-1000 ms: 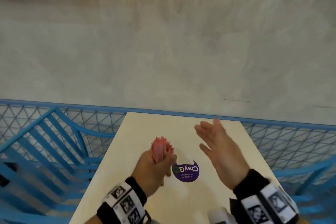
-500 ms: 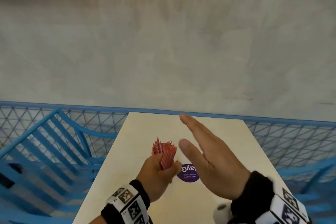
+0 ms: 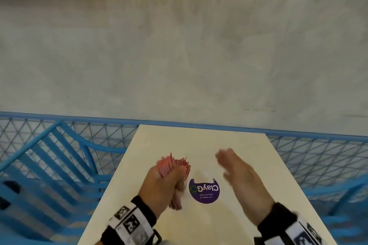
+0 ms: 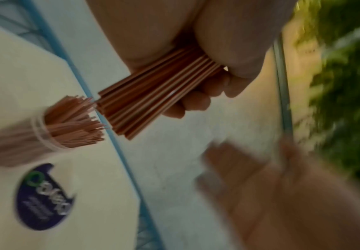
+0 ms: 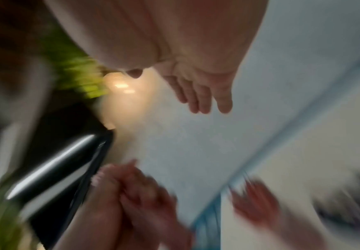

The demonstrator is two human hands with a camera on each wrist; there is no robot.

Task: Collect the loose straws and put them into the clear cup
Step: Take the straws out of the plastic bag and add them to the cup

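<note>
My left hand (image 3: 167, 183) grips a thick bundle of thin red straws (image 3: 173, 165) upright above the cream table (image 3: 199, 141). Their tips fan out above the fist and their lower ends stick out below it. The left wrist view shows the fingers (image 4: 196, 99) curled round the bundle (image 4: 153, 94). The clear cup (image 4: 44, 133), which holds many red straws, stands beside the purple sticker (image 4: 44, 197). In the head view I cannot make the cup out. My right hand (image 3: 225, 163) hovers to the right of the bundle, flat, blurred and holding nothing, and its fingers (image 5: 202, 94) are straight.
A round purple ClayGo sticker (image 3: 205, 191) lies on the table between my hands. Blue slatted chairs (image 3: 49, 165) and a blue mesh rail (image 3: 318, 155) flank the table. A grey floor lies beyond its far edge.
My right hand, whose palm was close against the straw tips half a second ago, has swung away to the right. The left hand still holds the bundle in about the same place.
</note>
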